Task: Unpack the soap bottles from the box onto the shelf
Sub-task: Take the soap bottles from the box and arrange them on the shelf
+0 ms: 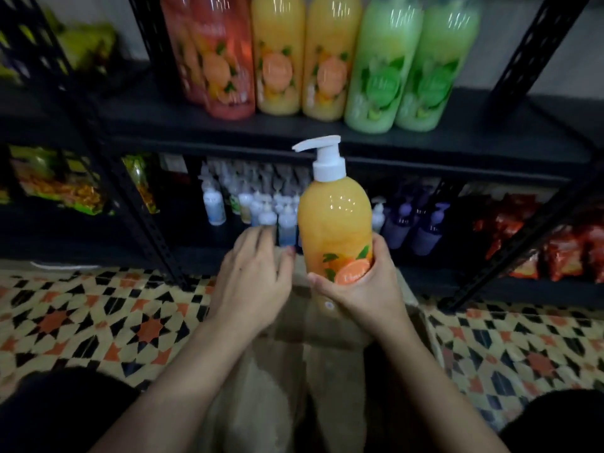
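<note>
Holding hand: the right hand [356, 289] is wrapped round the lower part of the orange soap bottle [333, 220], with the thumb across the label on the near side and the fingers curled behind.
Bottle: it is upright with its long axis vertical. The white pump [323, 158] on top has its spout pointing left. The bottle is raised clear above the cardboard box [327, 364].
Free hand: the left hand [255, 276] has loosely spread fingers and grips nothing. It is just beside the bottle on its left, apparently not touching it.
Shelf: the dark board [196, 125] lies above and beyond the bottle. Red, orange and green bottles stand in a row on it, and the two orange ones [277, 60] are almost straight over the pump.
Coming move: I would say the bottle must rise and go forward over the shelf's front edge, staying upright. The right hand already carries it, and the left is near enough to steady it.
Box: it sits on the tiled floor between the forearms. What remains inside I cannot make out.
</note>
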A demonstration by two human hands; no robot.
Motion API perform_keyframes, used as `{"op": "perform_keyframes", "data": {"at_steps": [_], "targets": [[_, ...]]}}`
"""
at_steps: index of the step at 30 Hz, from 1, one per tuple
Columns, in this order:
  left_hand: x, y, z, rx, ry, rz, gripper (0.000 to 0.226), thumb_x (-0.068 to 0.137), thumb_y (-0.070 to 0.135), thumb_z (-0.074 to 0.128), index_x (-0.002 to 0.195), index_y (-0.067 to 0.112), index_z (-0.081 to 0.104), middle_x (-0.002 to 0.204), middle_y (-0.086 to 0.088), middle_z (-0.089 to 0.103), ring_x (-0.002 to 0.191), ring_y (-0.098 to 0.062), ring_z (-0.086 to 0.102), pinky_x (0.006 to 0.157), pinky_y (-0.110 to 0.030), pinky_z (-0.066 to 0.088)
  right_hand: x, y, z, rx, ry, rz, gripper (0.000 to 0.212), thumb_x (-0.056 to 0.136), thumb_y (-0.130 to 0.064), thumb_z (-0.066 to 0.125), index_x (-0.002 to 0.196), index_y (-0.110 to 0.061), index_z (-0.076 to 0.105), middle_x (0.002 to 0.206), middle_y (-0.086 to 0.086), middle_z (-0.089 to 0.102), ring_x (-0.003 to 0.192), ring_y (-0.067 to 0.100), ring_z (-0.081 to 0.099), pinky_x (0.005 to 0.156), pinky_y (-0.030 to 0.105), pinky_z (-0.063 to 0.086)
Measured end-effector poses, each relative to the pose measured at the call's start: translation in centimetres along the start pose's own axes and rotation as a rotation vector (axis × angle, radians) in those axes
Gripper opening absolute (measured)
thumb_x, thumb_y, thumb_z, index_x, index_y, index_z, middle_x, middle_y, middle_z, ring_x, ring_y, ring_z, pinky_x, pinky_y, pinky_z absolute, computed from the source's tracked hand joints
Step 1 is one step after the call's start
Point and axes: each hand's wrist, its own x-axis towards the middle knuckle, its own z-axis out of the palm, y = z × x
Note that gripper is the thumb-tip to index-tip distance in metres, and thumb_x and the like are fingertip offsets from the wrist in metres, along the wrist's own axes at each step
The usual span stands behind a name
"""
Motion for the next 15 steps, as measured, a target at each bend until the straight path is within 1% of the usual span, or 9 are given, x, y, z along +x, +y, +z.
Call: {"op": "perform_keyframes", "data": {"at_steps": [3,5,6,7,9,11,13,15], "targets": [[4.4,1.9,-3.2,-0.011,0.139,0.084,0.052,0.099,0.043,0.038,0.142,0.012,0.041,0.147,-0.001,0.041,0.137,-0.017,0.035,0.112,-0.036,0.034,3.0,-4.4,-0.7,-0.001,0.101,-0.098,0.096,0.052,-0.044,0.095,0.131,-0.03,0.042,0.118,-0.015,0.055,0.105,0.0,0.056,0.085,0.019,0.048],[7.6,2.5,-4.9,-0.01,0.205,0.12,0.056,0.098,0.045,0.035,0.142,0.011,0.041,0.149,-0.003,0.039,0.141,-0.018,0.031,0.114,-0.039,0.03,4.8,-6.8,-0.8,0.022,0.161,-0.157,0.094,0.053,-0.042,0.095,0.131,-0.032,0.042,0.116,-0.018,0.055,0.102,-0.004,0.055,0.081,0.015,0.046],[9.1,2.7,-5.6,-0.003,0.228,0.134,0.059,0.097,0.047,0.032,0.143,0.011,0.041,0.15,-0.003,0.039,0.142,-0.019,0.03,0.115,-0.04,0.029,5.8,-7.8,-0.8,0.027,0.19,-0.183,0.094,0.053,-0.042,0.094,0.13,-0.031,0.042,0.115,-0.017,0.056,0.101,-0.004,0.056,0.08,0.017,0.047],[10.6,2.8,-6.2,0.008,0.246,0.145,0.063,0.095,0.05,0.028,0.143,0.012,0.041,0.15,-0.004,0.038,0.142,-0.019,0.029,0.115,-0.042,0.027,6.8,-8.9,-0.7,0.033,0.219,-0.207,0.094,0.053,-0.043,0.094,0.13,-0.031,0.043,0.115,-0.014,0.057,0.1,0.0,0.057,0.082,0.021,0.049],[13.4,2.9,-6.9,0.042,0.24,0.143,0.07,0.093,0.054,0.021,0.147,0.012,0.036,0.154,-0.005,0.034,0.145,-0.019,0.025,0.117,-0.042,0.023,9.0,-10.7,-0.4,0.037,0.27,-0.238,0.095,0.052,-0.047,0.093,0.13,-0.029,0.043,0.115,-0.01,0.059,0.103,0.01,0.059,0.085,0.031,0.051],[15.9,2.3,-6.8,0.076,0.196,0.122,0.066,0.097,0.052,0.026,0.151,0.013,0.027,0.157,-0.004,0.027,0.147,-0.019,0.018,0.12,-0.04,0.017,11.3,-12.1,0.1,0.063,0.296,-0.271,0.098,0.049,-0.053,0.092,0.131,-0.031,0.042,0.117,-0.01,0.059,0.106,0.012,0.059,0.088,0.034,0.052],[17.9,1.4,-6.5,0.09,0.173,0.122,0.065,0.099,0.051,0.03,0.152,0.013,0.023,0.158,-0.003,0.024,0.147,-0.019,0.016,0.12,-0.037,0.015,13.4,-13.3,0.6,0.088,0.3,-0.307,0.101,0.05,-0.054,0.091,0.134,-0.032,0.04,0.119,-0.01,0.058,0.108,0.011,0.058,0.087,0.031,0.052],[19.3,0.3,-6.0,0.105,0.134,0.119,0.068,0.099,0.055,0.026,0.153,0.014,0.02,0.159,-0.003,0.021,0.148,-0.018,0.012,0.121,-0.036,0.013,15.3,-14.1,1.2,0.089,0.291,-0.332,0.101,0.051,-0.053,0.091,0.134,-0.03,0.039,0.12,-0.01,0.057,0.108,0.009,0.057,0.086,0.024,0.048]]}}
